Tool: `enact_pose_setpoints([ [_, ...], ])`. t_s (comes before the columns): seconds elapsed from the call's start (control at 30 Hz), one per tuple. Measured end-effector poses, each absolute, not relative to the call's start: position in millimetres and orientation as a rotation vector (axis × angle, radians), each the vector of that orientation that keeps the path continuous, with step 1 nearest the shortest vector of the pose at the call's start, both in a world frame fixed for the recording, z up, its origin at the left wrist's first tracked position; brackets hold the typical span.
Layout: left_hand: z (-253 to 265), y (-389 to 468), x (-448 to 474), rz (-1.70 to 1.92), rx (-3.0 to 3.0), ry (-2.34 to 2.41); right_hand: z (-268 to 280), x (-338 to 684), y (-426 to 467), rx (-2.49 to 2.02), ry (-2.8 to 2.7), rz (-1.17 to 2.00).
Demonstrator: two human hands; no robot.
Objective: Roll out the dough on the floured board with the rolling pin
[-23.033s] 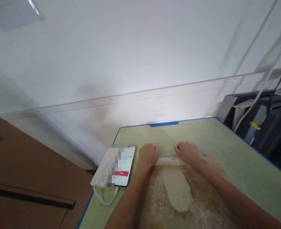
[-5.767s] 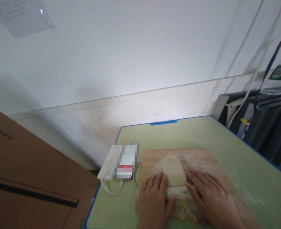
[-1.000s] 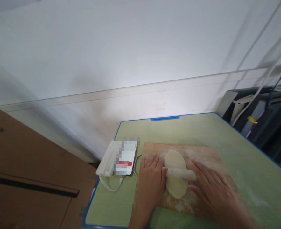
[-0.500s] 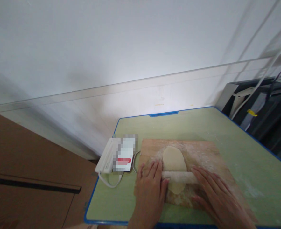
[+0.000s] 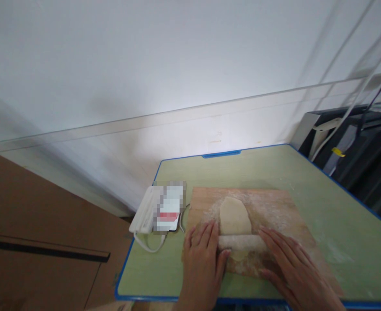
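A pale, flour-dusted rolling pin (image 5: 240,242) lies crosswise over a flat, oval piece of dough (image 5: 234,216). My left hand (image 5: 201,252) holds its left end, fingers forward over the pin and thumb at the near side. The right end is under my right hand (image 5: 290,259), with long, nearly straight fingers over it and the thumb lower down. Most of the dough shows beyond the pin; a small tip shows on the near side. Beneath everything is a floured wooden board (image 5: 277,198). Both ends of the pin are covered by my hands.
The board rests on a green table (image 5: 307,172) with a blue edge. Left of it lie a phone (image 5: 171,207), partly pixelated, and a white box-like device (image 5: 143,209) with a cable (image 5: 148,248). A white wall stands behind; dark items (image 5: 368,142) are at the right.
The rolling pin has rolled slightly toward me, so less dough shows on its near side. Both hands have moved with it and keep their hold.
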State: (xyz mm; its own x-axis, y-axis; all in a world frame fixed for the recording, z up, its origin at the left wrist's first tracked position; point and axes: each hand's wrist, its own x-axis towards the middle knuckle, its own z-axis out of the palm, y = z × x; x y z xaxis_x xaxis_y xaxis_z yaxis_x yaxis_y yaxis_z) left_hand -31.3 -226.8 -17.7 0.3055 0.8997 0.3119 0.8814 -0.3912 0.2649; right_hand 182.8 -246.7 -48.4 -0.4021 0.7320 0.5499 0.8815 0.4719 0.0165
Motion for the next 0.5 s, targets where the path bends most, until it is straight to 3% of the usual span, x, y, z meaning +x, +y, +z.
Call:
enact_pose_setpoints([
  [0.5,-29,-239,-37,0.725,2.551,1.69,-44,183,-256,-1.279,-2.262,-0.478],
])
